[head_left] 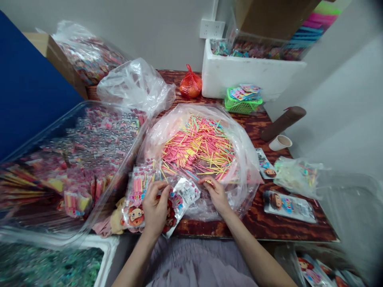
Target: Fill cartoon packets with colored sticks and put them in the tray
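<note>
My left hand [155, 205] is closed in a pinch above printed plastic packets, with a thin yellow stick [164, 174] at its fingertips. Beneath and beside it lie a clear packet [138, 187] filled with pink sticks and a silvery cartoon packet [186, 195]. To the right, my right hand [216, 194] pinches a few thin sticks [208, 182], their yellow ends showing between thumb and fingers. Just beyond both hands, a heap of thin pink, yellow, green and blue sticks [200, 145] rests in an opened clear plastic bag [247, 137].
A large clear bin [131, 153] of filled packets stands left, above a white foam box [110, 255]. Behind are a red bag [190, 85], green basket [243, 105] and foam box [248, 75]. At right are a brown flask [283, 122], paper cup [279, 142] and packets [289, 206].
</note>
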Demonstrator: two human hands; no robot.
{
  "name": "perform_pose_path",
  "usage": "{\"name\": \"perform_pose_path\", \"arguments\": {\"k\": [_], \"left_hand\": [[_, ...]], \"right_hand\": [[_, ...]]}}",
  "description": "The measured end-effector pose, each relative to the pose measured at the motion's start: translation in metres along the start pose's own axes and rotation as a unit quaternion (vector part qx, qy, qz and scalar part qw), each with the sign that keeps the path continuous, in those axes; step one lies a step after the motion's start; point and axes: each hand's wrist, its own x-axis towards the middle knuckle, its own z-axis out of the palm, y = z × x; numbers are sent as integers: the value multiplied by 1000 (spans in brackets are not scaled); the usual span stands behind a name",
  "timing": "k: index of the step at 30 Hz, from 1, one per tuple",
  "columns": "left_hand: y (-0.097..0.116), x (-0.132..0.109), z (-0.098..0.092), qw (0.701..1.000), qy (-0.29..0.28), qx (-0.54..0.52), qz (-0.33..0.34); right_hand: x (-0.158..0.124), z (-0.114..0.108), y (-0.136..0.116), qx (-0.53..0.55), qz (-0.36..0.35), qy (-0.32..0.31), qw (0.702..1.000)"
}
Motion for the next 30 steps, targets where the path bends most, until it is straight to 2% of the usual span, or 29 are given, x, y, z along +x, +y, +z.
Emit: {"name": "perform_pose_path", "arguments": {"k": [4, 7, 10, 12, 16, 19, 21, 23, 26, 30], "left_hand": [[9, 2, -6, 998, -3, -57, -41], [11, 2, -5, 994, -53, -86, -39], [12, -1, 0, 988, -93, -115, -37], [13, -3, 3, 984, -108, -138, -39], [13, -5, 7, 976, -128, -170, -55], [12, -6, 8, 972, -124, -185, -71], [10, -7, 8, 971, -120, -192, -79], [8, -7, 9, 970, -122, -192, -84], [7, -9, 10, 972, -127, -181, -76], [8, -10, 8, 985, -118, -127, -22]], "right_hand": [[-2, -1, -3, 2, 11, 4, 1000], [2, -2, -13, 21, 22, 17, 999], [15, 2, -38, 114, 26, 51, 992], [27, 8, -60, 216, 31, 53, 974], [44, 26, -98, 401, 90, 24, 911], [43, 36, -110, 460, 144, 1, 876], [37, 38, -112, 470, 160, -4, 868], [31, 38, -112, 460, 167, 4, 872], [25, 35, -116, 415, 172, 17, 893], [24, 34, -125, 332, 158, 1, 930]]}}
